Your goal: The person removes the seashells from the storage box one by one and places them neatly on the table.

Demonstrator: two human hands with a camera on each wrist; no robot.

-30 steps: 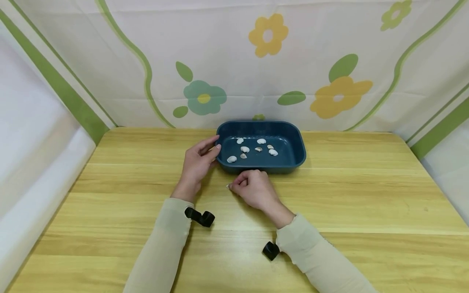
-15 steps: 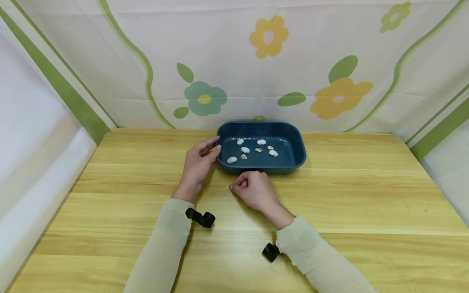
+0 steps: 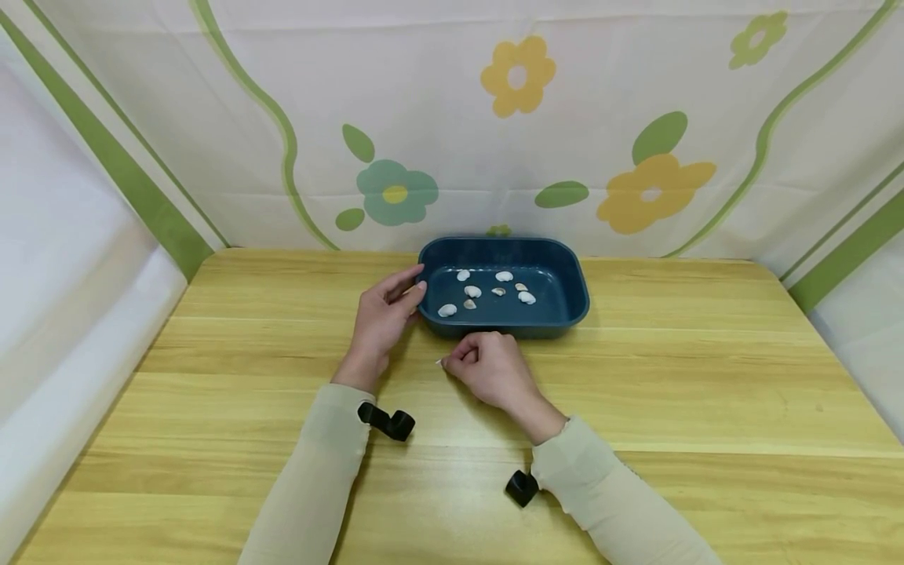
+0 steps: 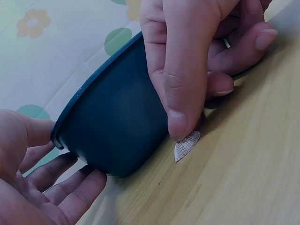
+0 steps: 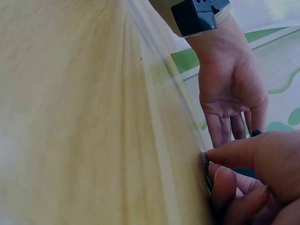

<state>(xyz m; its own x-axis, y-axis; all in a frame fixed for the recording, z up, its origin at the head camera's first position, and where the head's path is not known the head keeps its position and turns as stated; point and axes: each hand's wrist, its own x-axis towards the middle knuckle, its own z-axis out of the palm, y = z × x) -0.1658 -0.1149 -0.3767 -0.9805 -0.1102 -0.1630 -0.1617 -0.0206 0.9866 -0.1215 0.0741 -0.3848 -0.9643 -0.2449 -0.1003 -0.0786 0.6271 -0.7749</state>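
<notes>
In the head view my right hand (image 3: 494,369) is low over the table in front of the dark blue basin (image 3: 579,310). Its thumb and fingertips pinch a small white seashell (image 3: 439,362). The left wrist view shows that ribbed, fan-shaped shell (image 4: 187,146) poking out below the thumb, its tip close to the wood. My left hand (image 3: 381,318) is at the basin's left end, its fairly straight fingers touching the outer wall and its thumb at the rim. Several white and brownish seashells (image 3: 472,292) lie spread over the basin floor.
The basin stands at the back of the wooden table (image 3: 678,377), close to a white curtain (image 3: 452,118) printed with flowers. A black wrist camera (image 3: 384,421) sits at the left cuff, another black camera (image 3: 522,488) at the right cuff.
Both hands, the pinched shell and the basin stay practically in place. The whole head view has shifted down slightly.
</notes>
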